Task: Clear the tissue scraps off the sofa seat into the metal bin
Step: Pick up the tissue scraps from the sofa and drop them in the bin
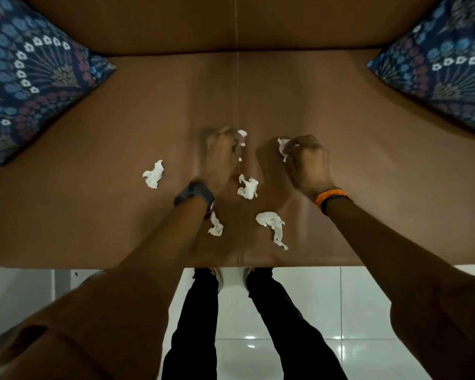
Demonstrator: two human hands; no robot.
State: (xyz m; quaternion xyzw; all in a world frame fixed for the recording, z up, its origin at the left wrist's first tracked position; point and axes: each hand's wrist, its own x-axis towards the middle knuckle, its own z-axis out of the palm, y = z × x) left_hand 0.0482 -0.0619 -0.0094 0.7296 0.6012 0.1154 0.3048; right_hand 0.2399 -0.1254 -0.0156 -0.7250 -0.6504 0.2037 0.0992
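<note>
Several white tissue scraps lie on the brown sofa seat (93,204): one at the left (153,174), one in the middle (248,187), one by my left wrist (215,225) and a long one nearer the front edge (272,224). My left hand (221,157), blurred, is closed around a tissue scrap (242,135) that sticks out at its fingertips. My right hand (306,163) is closed on another scrap (283,146). The metal bin is not in view.
Two blue patterned cushions sit at the seat's corners, one left (30,78) and one right (444,69). The sofa back (231,23) rises behind. My legs in black trousers (198,319) stand on white floor tiles (354,297) at the seat's front edge.
</note>
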